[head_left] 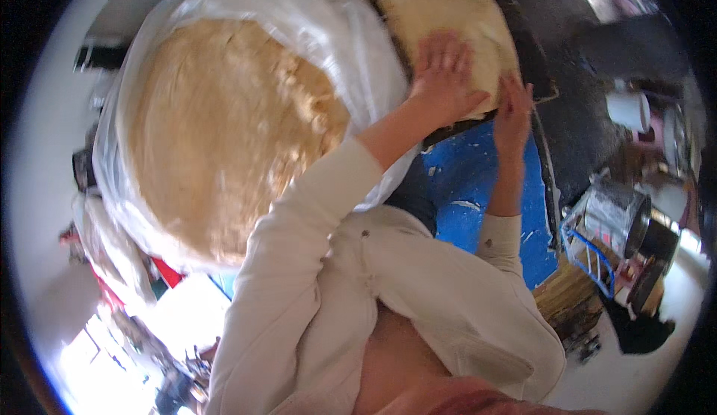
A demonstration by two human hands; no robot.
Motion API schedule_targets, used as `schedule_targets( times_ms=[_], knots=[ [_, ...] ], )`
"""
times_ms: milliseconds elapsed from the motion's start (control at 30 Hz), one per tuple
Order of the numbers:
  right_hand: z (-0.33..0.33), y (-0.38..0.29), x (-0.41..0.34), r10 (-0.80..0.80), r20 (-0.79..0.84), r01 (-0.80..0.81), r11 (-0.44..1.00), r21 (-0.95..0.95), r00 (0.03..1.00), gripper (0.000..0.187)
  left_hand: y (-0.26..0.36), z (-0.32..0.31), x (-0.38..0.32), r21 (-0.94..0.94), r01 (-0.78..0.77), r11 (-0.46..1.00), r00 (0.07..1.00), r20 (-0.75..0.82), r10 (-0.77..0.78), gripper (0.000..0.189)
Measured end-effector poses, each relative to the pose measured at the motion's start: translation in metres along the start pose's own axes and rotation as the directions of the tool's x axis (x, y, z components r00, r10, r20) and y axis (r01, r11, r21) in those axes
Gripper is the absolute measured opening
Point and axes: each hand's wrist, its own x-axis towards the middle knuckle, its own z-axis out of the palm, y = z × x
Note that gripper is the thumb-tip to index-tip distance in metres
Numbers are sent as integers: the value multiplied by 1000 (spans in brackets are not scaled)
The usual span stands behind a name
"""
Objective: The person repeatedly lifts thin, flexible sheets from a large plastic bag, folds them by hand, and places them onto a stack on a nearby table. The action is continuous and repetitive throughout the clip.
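My left hand lies palm down, fingers spread, on a flat, pale, dough-like slab. At the slab's lower right edge is my right hand, its fingers blurred and pointing away from me; I see nothing held in it. The slab rests on a dark tray or board. To the left, a large round tan, dough-like mass with a rough, broken right side sits inside clear plastic sheeting. My left forearm passes over the edge of this plastic.
A blue surface with pale scraps on it lies between me and the slab. On the right are a white cup-like container, a metal pot and a blue wire rack. A wooden edge shows below them.
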Motion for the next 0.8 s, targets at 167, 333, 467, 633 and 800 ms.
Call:
schedule_targets(
  times_ms=[167,333,467,633,800],
  knots=[
    [-34,-25,13,-201,40,203,978,-50,979,27,-6,-68,-65,-131,-165,978,982,75,175,58],
    [-19,-108,-10,-323,-146,348,915,206,935,18,-67,-184,-227,-96,38,995,998,-50,-43,39],
    [4,-192,-34,-500,2,431,749,503,866,14,-88,-255,-329,111,441,890,896,-111,-430,60],
    [24,-288,-84,-830,249,474,502,723,499,20,-79,-275,-395,282,616,735,787,-172,-593,82],
    [46,-348,-140,-947,261,584,321,745,188,32,-82,-261,-406,217,544,811,811,-386,-440,34]
  ],
)
